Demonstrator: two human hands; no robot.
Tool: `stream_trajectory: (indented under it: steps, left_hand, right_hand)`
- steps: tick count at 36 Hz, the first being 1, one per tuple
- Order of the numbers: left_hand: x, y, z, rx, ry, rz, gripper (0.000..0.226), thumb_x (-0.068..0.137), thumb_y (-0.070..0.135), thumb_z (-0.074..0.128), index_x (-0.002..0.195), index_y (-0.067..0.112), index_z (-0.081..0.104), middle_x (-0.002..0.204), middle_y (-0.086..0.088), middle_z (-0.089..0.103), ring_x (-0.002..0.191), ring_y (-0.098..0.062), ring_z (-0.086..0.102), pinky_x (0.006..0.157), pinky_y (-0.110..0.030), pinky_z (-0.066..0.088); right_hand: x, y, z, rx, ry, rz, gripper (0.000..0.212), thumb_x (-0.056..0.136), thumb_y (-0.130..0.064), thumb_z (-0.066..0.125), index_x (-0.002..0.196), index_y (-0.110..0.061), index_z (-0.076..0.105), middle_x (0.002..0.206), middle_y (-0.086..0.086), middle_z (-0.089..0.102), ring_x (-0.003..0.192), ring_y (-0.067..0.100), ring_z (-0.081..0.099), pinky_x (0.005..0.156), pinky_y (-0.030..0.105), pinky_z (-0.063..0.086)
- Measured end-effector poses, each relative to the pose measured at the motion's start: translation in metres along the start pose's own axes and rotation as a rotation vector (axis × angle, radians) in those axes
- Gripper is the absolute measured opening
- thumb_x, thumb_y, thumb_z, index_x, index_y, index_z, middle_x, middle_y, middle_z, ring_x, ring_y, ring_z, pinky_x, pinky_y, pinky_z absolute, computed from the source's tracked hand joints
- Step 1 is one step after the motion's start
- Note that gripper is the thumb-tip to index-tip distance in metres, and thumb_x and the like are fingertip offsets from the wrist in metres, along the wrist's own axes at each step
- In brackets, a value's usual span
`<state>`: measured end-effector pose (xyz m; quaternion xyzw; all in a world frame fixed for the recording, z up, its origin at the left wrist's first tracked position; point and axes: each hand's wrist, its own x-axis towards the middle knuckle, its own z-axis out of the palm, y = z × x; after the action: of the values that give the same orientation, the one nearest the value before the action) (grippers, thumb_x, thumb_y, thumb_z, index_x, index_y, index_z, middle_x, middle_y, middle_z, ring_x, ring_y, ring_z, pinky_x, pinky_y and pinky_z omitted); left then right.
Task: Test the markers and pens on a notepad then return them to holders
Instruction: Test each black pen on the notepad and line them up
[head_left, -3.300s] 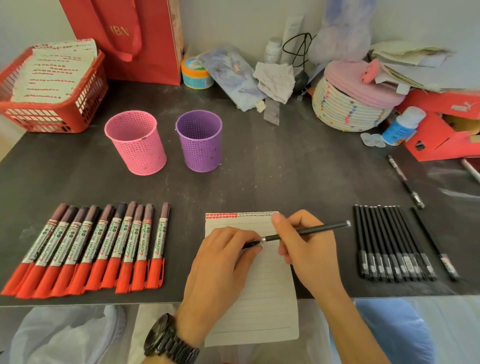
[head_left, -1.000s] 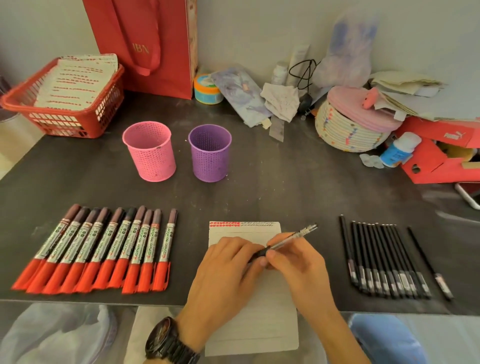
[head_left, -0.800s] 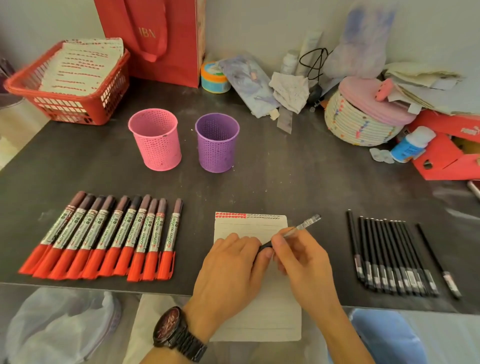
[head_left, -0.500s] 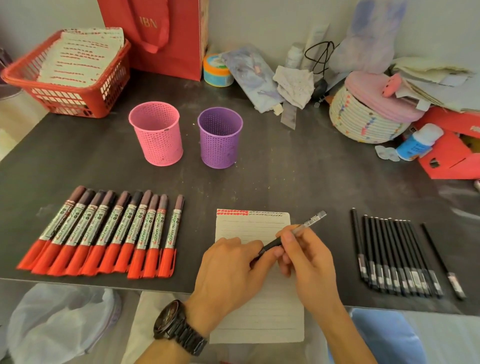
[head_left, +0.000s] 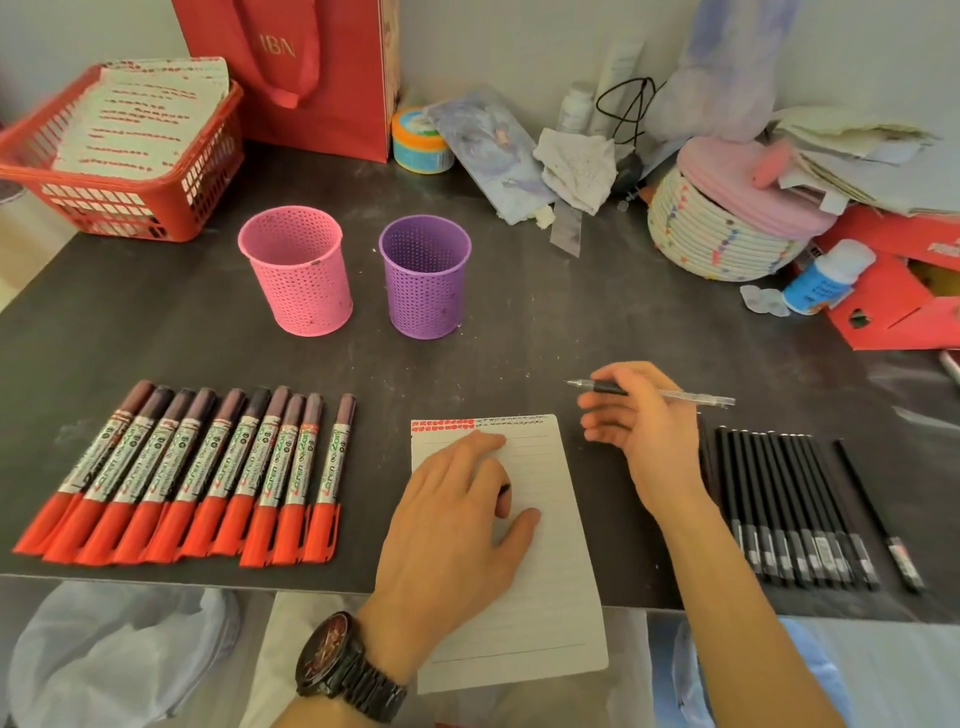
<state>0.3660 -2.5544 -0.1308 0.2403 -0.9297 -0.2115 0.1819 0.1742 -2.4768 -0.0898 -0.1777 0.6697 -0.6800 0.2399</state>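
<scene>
A lined notepad (head_left: 545, 571) lies at the table's front edge. My left hand (head_left: 457, 525) rests on it, with a small black pen cap (head_left: 503, 490) tucked under its curled fingers. My right hand (head_left: 649, 431) hovers to the right of the pad and pinches an uncapped clear pen (head_left: 675, 397), tip pointing left. Several red markers (head_left: 208, 467) lie in a row on the left. On the right lie several black pens (head_left: 779, 493), with one more pen (head_left: 878, 514) apart from them. The pink holder (head_left: 298, 275) and purple holder (head_left: 426, 275) stand upright behind, nothing showing above their rims.
A red basket (head_left: 171, 218) of papers sits at the back left beside a red bag (head_left: 322, 78). A woven basket (head_left: 722, 244), a blue-labelled bottle (head_left: 826, 275) and a red box (head_left: 909, 301) crowd the back right.
My hands have pulled apart and the cap has come off the pen. My right hand has carried the pen up and to the right, off the pad. My left hand now lies on the pad.
</scene>
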Motion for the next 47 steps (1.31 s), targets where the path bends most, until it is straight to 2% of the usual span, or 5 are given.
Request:
stream_trajectory:
  steps: [5,9,13,31,47]
  left_hand:
    - [0.002,-0.002,-0.001,-0.033,-0.065,-0.004,0.034,0.086,0.064,0.048,0.071,0.037,0.035,0.139,0.024,0.046,0.120,0.001,0.046,0.093,-0.015,0.035]
    - [0.003,-0.002,-0.002,-0.041,-0.079,-0.003,0.035,0.084,0.066,0.048,0.070,0.037,0.034,0.139,0.026,0.047,0.119,0.001,0.047,0.092,-0.014,0.034]
    - [0.003,-0.001,-0.003,-0.047,-0.084,0.001,0.035,0.084,0.065,0.048,0.069,0.036,0.035,0.137,0.025,0.049,0.116,0.000,0.049,0.089,-0.015,0.035]
    - [0.003,0.000,-0.003,-0.055,-0.088,-0.010,0.035,0.083,0.066,0.046,0.067,0.039,0.032,0.140,0.024,0.049,0.128,-0.002,0.045,0.100,-0.024,0.041]
    - [0.006,-0.001,-0.005,-0.076,-0.133,-0.060,0.037,0.082,0.067,0.053,0.068,0.036,0.038,0.139,0.030,0.045,0.123,0.004,0.043,0.094,-0.015,0.033]
  right_hand:
    - [0.003,0.017,0.005,-0.293,0.087,-0.130,0.034,0.091,-0.041,0.072,0.067,-0.020,0.062,0.055,0.005,0.065,0.046,0.012,0.059,0.047,0.021,0.048]
    - [0.001,0.026,0.006,-0.455,0.157,-0.218,0.035,0.090,-0.028,0.072,0.063,-0.010,0.057,0.048,0.002,0.060,0.044,0.003,0.057,0.052,0.013,0.044]
    - [0.003,0.030,0.003,-0.434,0.204,-0.196,0.029,0.087,-0.017,0.068,0.063,-0.006,0.056,0.047,0.006,0.059,0.041,0.003,0.054,0.050,0.015,0.043]
    - [0.006,0.038,0.003,-0.578,0.137,-0.248,0.031,0.090,-0.023,0.068,0.062,-0.015,0.058,0.054,-0.001,0.064,0.048,-0.003,0.061,0.051,0.006,0.042]
    - [0.006,0.037,0.002,-0.602,0.146,-0.251,0.031,0.092,-0.020,0.066,0.063,-0.015,0.055,0.055,-0.002,0.063,0.051,0.000,0.064,0.055,0.008,0.044]
